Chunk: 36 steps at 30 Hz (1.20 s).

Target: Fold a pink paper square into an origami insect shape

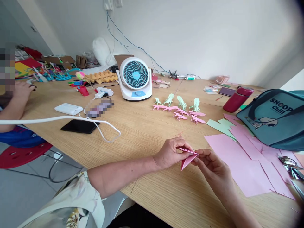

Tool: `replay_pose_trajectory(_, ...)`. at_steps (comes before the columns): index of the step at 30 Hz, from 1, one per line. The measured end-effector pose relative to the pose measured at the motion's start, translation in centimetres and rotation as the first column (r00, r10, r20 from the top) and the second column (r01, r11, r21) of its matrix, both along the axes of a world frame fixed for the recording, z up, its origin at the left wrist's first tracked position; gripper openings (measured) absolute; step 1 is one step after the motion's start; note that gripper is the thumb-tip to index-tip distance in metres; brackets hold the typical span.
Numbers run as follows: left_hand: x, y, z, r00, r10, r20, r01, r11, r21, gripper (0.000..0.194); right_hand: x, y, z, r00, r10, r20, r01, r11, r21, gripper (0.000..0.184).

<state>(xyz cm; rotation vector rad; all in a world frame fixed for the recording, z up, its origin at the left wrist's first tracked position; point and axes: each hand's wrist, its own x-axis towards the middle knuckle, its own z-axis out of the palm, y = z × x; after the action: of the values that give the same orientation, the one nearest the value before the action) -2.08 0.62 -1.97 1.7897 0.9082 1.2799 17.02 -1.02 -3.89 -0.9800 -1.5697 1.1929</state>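
Over the front of the table, my left hand (169, 152) is closed on a small piece of folded pink paper (188, 160), thumb and fingers pinching its layers. Thumb and fingertips of my right hand (215, 167) pinch the paper's pointed right end. Its lower flap hangs down between the hands. Beyond them stand several folded pink paper insects (180, 116), with a row of light green ones (182, 103) behind. Flat pink paper sheets (234, 161) lie right of my right hand, and some green paper (220, 128) is at their far edge.
A white fan (136, 79) stands at the back. A black phone (79, 126), white power bank (68, 109) and white cable (54, 120) are at left. A red bottle (238, 99), teal bag (275, 118) and scissors (291, 163) are at right. Another person's hand (22, 90) is far left.
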Motion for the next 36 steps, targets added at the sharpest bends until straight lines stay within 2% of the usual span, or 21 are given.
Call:
replay_pose_trajectory(5,-0.2,0.1,0.1,0.998,-0.005,-0.061,0.006,1.000,0.014,0.006,0.4,0.0,-0.3,0.994,-0.015,0.108,0.010,0.999,0.043,0.025)
replay_pose_trajectory(9,-0.2,0.2,0.0,0.996,-0.046,-0.072,0.044,0.999,-0.024,0.010,0.3,0.0,0.1,0.979,-0.066,0.192,0.038,0.989,0.145,0.020)
replay_pose_trajectory(13,-0.3,0.2,-0.1,0.993,-0.112,-0.047,0.106,0.988,-0.112,0.017,0.2,0.1,0.7,0.970,-0.108,0.219,0.049,0.965,0.258,0.013)
replay_pose_trajectory(17,-0.3,0.2,-0.1,0.992,-0.123,-0.014,0.120,0.984,-0.135,0.021,0.3,0.3,1.0,0.966,-0.152,0.208,0.075,0.939,0.336,0.012)
replay_pose_trajectory(20,-0.2,0.1,0.1,0.985,-0.165,0.046,0.171,0.973,-0.158,0.025,0.3,0.3,1.1,0.972,-0.137,0.188,0.076,0.951,0.300,0.014)
replay_pose_trajectory(25,-0.3,0.1,0.1,0.966,-0.223,0.127,0.247,0.945,-0.216,0.025,0.5,0.3,1.0,0.986,-0.079,0.146,0.056,0.986,0.157,0.018)
replay_pose_trajectory(29,-0.4,0.3,0.1,0.962,-0.245,0.116,0.267,0.936,-0.230,0.018,0.6,0.5,1.2,0.990,-0.095,0.106,0.082,0.990,0.114,0.019)
replay_pose_trajectory(36,-0.7,0.5,0.5,0.957,-0.269,0.109,0.285,0.943,-0.172,0.022,0.6,0.5,2.1,0.988,-0.149,0.052,0.147,0.989,0.032,0.021)
